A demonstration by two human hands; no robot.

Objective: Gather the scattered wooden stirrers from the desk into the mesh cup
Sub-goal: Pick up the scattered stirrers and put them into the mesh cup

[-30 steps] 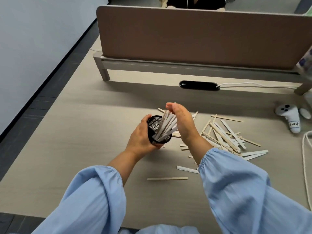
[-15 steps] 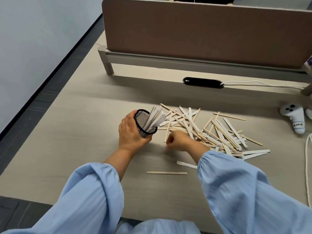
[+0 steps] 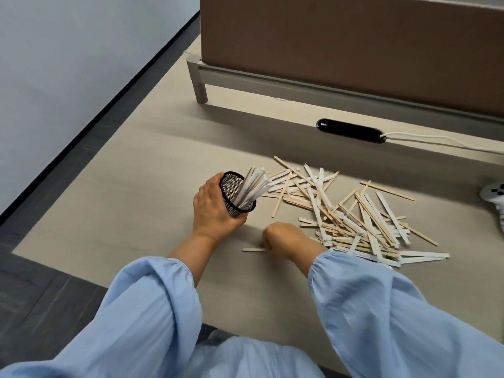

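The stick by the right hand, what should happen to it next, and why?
Probably lift that lone stirrer into the mesh cup: the right hand is closed over its end, and the left hand holds the cup tilted toward the pile.

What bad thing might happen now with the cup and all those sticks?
The mesh cup is tilted toward the pile in the left hand, with stirrers poking far out, so they might slide out again. The right hand is closing on a single flat stirrer lying on the desk; it may be hard to pinch up and could slip. That sleeve lies close to the pile and might scatter it.
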